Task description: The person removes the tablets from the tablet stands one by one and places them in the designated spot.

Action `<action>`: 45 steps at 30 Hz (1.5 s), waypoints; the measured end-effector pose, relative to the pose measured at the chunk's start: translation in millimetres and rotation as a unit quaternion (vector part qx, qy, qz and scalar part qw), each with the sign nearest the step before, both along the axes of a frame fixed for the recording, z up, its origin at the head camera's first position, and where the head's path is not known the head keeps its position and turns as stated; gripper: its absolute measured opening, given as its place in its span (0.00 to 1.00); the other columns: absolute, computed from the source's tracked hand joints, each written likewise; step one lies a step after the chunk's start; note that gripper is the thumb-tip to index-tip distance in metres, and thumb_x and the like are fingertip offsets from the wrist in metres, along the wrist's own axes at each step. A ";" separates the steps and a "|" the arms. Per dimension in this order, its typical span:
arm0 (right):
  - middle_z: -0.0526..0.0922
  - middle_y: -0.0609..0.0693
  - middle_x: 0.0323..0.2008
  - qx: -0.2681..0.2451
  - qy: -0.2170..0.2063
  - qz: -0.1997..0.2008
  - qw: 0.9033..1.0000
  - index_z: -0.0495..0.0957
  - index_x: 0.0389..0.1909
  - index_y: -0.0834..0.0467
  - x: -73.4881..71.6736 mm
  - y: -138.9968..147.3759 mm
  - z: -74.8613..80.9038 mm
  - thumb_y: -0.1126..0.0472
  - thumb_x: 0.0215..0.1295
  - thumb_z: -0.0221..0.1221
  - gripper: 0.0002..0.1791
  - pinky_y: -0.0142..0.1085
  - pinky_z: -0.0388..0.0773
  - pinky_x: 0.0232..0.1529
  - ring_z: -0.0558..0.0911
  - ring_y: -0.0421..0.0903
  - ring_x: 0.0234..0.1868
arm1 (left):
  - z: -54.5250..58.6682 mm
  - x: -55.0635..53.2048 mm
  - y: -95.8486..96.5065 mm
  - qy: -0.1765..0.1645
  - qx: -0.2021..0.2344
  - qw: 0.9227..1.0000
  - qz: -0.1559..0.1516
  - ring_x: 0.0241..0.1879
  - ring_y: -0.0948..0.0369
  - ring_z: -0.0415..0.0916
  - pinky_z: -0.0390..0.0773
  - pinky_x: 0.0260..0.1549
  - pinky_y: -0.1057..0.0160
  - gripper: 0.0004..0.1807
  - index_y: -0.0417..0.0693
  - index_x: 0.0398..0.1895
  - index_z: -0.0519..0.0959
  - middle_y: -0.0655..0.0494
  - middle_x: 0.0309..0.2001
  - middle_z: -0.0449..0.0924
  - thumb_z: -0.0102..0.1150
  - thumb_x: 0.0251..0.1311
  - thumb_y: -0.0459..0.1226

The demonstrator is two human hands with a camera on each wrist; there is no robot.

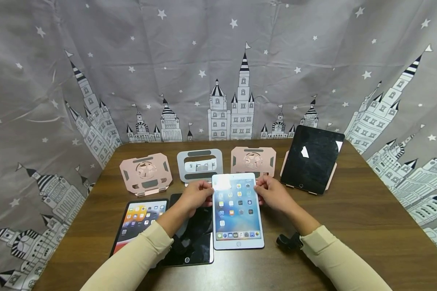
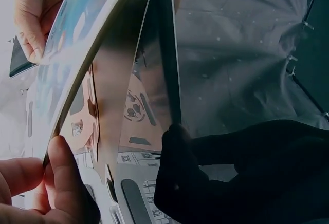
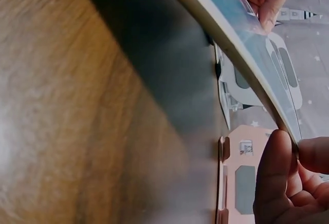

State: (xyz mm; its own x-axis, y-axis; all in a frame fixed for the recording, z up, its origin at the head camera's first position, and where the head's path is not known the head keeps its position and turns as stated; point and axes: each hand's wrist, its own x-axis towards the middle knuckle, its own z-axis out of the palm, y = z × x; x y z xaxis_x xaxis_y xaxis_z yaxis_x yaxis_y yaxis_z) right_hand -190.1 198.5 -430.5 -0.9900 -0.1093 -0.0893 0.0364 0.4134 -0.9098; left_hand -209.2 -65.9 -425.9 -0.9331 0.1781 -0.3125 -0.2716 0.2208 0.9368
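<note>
A white-framed tablet [image 1: 237,214] with its screen lit is held up off the table by both hands. My left hand [image 1: 198,197] pinches its left edge between thumb and fingers. On the opposite edge, my right hand [image 1: 274,194] has the same kind of pinch. The left wrist view shows the thin tablet edge [image 2: 82,75] between the fingertips. In the right wrist view, the right thumb and fingers [image 3: 277,162] meet at the tablet's edge above the table. Just beyond the tablet stand a grey stand [image 1: 200,176] and a pink stand [image 1: 236,159].
A second pink stand [image 1: 145,171] stands at the back left. At the back right, a dark-screened tablet [image 1: 311,159] leans on a pink stand [image 1: 332,178]. Under my left arm lie a lit tablet [image 1: 134,218] and a black tablet [image 1: 202,250], partly hidden. A patterned curtain [image 1: 211,52] hangs behind.
</note>
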 end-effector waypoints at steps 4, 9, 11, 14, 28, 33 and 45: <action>0.75 0.56 0.26 -0.003 -0.016 0.009 1.000 0.70 0.40 0.67 0.1 1.5 -4.0 0.68 0.73 0.52 0.04 0.35 0.80 0.25 0.77 0.46 0.24 | -1.7 -0.5 0.4 -0.007 -0.007 1.000 -0.012 0.31 0.57 0.76 0.83 0.30 0.63 0.04 0.37 0.40 0.77 0.45 0.36 0.75 0.54 0.68 0.30; 0.75 0.55 0.25 -0.001 -0.037 0.009 0.999 0.70 0.39 0.67 -0.8 0.5 -9.7 0.69 0.72 0.52 0.04 0.33 0.78 0.23 0.76 0.45 0.21 | -7.4 -1.7 0.5 -0.011 -0.025 0.999 -0.036 0.32 0.56 0.76 0.84 0.30 0.62 0.04 0.36 0.41 0.75 0.45 0.37 0.74 0.53 0.67 0.29; 0.76 0.55 0.25 -0.001 -0.042 0.014 0.999 0.70 0.38 0.67 -1.2 -0.2 -11.7 0.69 0.72 0.52 0.03 0.33 0.78 0.23 0.77 0.44 0.21 | -9.9 -1.7 0.0 -0.011 -0.033 0.998 -0.042 0.32 0.55 0.76 0.84 0.31 0.61 0.03 0.36 0.39 0.75 0.45 0.36 0.74 0.53 0.67 0.28; 0.76 0.55 0.24 0.004 -0.052 0.019 0.998 0.70 0.38 0.67 -0.9 0.4 -14.1 0.69 0.72 0.52 0.03 0.33 0.78 0.23 0.77 0.44 0.21 | -10.9 -0.7 -0.4 0.000 -0.057 0.997 -0.058 0.32 0.56 0.75 0.83 0.32 0.60 0.02 0.37 0.36 0.75 0.46 0.35 0.74 0.53 0.66 0.28; 0.75 0.55 0.26 0.048 -0.067 0.053 0.995 0.70 0.36 0.64 2.1 2.9 -16.3 0.68 0.72 0.53 0.04 0.35 0.79 0.25 0.77 0.44 0.22 | -7.1 -0.6 -2.7 0.022 -0.163 0.980 -0.115 0.31 0.55 0.77 0.82 0.34 0.59 0.02 0.38 0.35 0.78 0.47 0.33 0.76 0.57 0.65 0.29; 0.75 0.54 0.25 0.086 -0.055 0.059 0.993 0.70 0.34 0.63 0.6 0.3 -14.8 0.68 0.71 0.54 0.05 0.35 0.78 0.25 0.77 0.45 0.22 | -6.8 -1.8 -1.0 0.025 -0.178 0.978 -0.108 0.29 0.56 0.78 0.82 0.32 0.60 0.03 0.39 0.32 0.78 0.48 0.31 0.77 0.58 0.65 0.29; 0.75 0.53 0.24 0.155 -0.044 0.067 0.985 0.70 0.29 0.60 0.6 -2.8 -14.7 0.66 0.70 0.57 0.09 0.35 0.73 0.23 0.77 0.46 0.22 | -9.9 -0.5 -0.3 0.012 -0.158 0.983 -0.090 0.26 0.58 0.78 0.83 0.30 0.61 0.04 0.38 0.29 0.78 0.48 0.30 0.78 0.60 0.62 0.27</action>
